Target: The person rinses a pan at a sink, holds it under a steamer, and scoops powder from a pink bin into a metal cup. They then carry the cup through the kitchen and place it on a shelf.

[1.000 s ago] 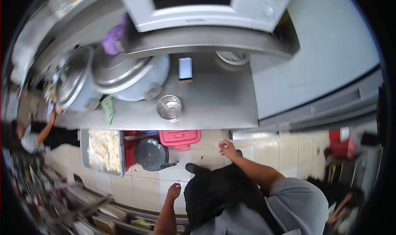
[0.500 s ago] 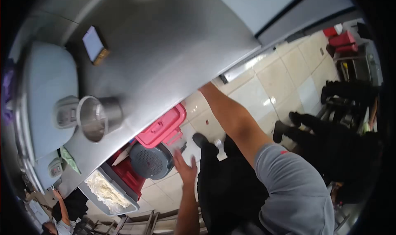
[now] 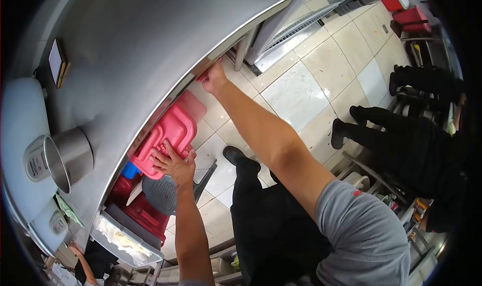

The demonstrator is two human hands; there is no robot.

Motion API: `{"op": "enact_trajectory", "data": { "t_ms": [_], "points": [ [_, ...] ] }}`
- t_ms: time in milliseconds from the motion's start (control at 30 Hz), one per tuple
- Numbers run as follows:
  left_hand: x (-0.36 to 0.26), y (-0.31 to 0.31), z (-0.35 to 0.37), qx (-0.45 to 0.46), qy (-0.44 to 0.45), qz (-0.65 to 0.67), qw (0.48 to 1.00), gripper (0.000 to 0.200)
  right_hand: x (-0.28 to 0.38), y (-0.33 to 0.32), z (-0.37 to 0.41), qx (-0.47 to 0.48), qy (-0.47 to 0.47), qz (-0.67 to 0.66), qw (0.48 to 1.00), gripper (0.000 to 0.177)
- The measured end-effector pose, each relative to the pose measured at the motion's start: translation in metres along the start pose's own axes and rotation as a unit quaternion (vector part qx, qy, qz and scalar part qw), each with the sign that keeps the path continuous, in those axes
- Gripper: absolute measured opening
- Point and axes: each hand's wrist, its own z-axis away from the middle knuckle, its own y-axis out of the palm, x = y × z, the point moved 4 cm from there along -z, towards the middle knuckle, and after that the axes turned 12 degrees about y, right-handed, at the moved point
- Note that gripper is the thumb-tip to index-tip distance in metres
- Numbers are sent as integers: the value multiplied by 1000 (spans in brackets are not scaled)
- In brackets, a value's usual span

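Note:
My left hand (image 3: 174, 166) lies with fingers spread on a pink plastic lid (image 3: 173, 128), which covers a pink tub (image 3: 193, 106) partly under the steel table's edge. My right hand (image 3: 215, 78) reaches to the underside of that edge, its fingers curled beside a small red piece (image 3: 202, 76). The table hides part of those fingers, so what they grip cannot be made out. Below my left hand sits a grey perforated basket (image 3: 159, 193), with red containers (image 3: 145, 213) next to it.
On the steel table (image 3: 150, 30) are a phone-like device (image 3: 56, 62), a steel pot (image 3: 75, 155) and scales (image 3: 37, 163). A grey bin (image 3: 153, 253) holds a pale, dough-like mass (image 3: 118, 238). Other people stand at right, with dark shoes (image 3: 339, 134), and at lower left, with one arm (image 3: 85, 266) showing.
My left hand has moved up onto the pink lid. My right hand, hidden by the table before, now shows at its edge. The view has shifted, revealing more floor.

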Motion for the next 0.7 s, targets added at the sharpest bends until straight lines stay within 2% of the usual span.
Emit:
{"op": "enact_trajectory", "data": {
  "t_ms": [67,200,500,633,700],
  "points": [
    [7,0,-2,-6,12,0,1000,110,0,14,31,-37,-28,-32,998,45],
    [22,0,-6,-19,42,-16,999,112,-12,-8,45,-65,-35,-68,995,51],
    [60,-7,-22,0,67,-45,997,115,-41,-18,76,-1,-15,-94,995,58],
    [72,-6,-29,2,90,-49,995,114,-48,-21,88,7,-17,-97,995,59],
    [78,-8,-35,0,93,-52,994,114,-52,-25,87,-19,-30,-96,995,59]
  ]
}}
